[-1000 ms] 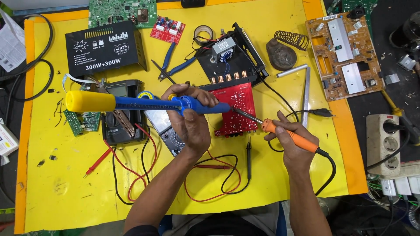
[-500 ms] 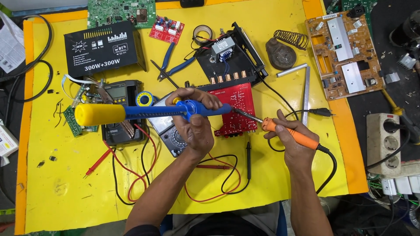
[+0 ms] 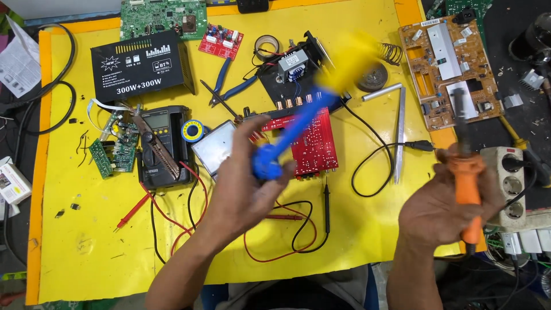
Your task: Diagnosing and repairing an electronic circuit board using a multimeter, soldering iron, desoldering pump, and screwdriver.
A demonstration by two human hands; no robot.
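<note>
1. Head view: the left hand (image 3: 244,189) grips a blue-and-yellow desoldering pump (image 3: 310,112), motion-blurred, its yellow end smeared over the black chassis.
2. The right hand (image 3: 445,209) clenches an orange soldering iron (image 3: 466,183); its tip is hard to make out.
3. The red circuit board (image 3: 313,143) lies on the yellow bench (image 3: 86,241), partly hidden by the pump.

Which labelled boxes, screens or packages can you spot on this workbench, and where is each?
Black amplifier box: back left of the yellow mat, rectangular, white markings on top.
Multimeter: left of centre, black, small grey screen near its top.
Small carton: left edge, off the mat, white with a coloured picture.
Paper leaflet: far back left, white, creased.
</note>
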